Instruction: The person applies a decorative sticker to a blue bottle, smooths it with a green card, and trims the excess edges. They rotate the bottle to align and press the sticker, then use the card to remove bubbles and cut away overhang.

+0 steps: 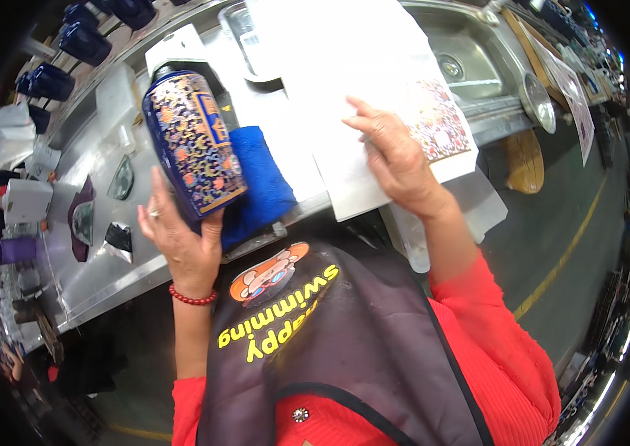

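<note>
Gripping the patterned blue bottle (194,141) upright over the steel counter (99,279), the left hand (181,238) should keep it steady while the right hand (397,160), fingers spread, presses the white sheet (374,82) flat.

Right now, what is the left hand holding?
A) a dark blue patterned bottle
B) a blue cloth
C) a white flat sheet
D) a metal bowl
A: the left hand grips the base of the dark blue patterned bottle, tilted over the blue cloth, while the right hand rests on the white flat sheet.
</note>
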The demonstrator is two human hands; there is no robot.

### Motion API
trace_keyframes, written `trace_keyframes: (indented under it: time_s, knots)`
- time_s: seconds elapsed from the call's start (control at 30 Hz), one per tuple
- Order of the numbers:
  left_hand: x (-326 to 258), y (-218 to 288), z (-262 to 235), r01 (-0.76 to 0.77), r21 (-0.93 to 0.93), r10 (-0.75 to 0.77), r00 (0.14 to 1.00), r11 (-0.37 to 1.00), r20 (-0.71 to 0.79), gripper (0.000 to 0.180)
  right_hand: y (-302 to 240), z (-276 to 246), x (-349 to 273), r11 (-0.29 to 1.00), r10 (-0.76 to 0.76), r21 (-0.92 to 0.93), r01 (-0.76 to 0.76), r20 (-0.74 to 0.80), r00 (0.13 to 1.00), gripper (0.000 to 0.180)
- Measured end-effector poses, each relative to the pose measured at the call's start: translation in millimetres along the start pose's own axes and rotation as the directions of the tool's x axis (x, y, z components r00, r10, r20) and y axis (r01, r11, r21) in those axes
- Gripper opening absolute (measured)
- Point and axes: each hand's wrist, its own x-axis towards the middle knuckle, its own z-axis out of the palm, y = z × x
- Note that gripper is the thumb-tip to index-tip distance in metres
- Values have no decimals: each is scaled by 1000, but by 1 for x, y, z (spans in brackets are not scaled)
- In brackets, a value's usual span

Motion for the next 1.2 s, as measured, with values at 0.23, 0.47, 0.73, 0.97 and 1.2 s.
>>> trace_keyframes:
  time_s: [0.23,0.47,0.73,0.97,1.2]
  knots:
    - [-4,-7,6,58,-139,-62,998,989,-21,96,124,-85,-7,610,517,-620,-494,-161,841,35]
    - [-9,-6,12,106,-224,-116,993,969,-35,91,198,-119,30,640,705,-511,-573,97,702,59]
    - [-10,-6,15,80,-165,-91,994,983,-56,87,226,-115,16,856,480,-266,-443,94,872,37]
    - [-13,-9,15,90,-190,-102,993,978,-56,83,201,-112,-1,840,292,-466,-278,-44,955,11]
    - [-15,-11,16,145,-341,-160,987,929,-17,83,177,-105,-9,701,36,-699,-142,-164,986,6]
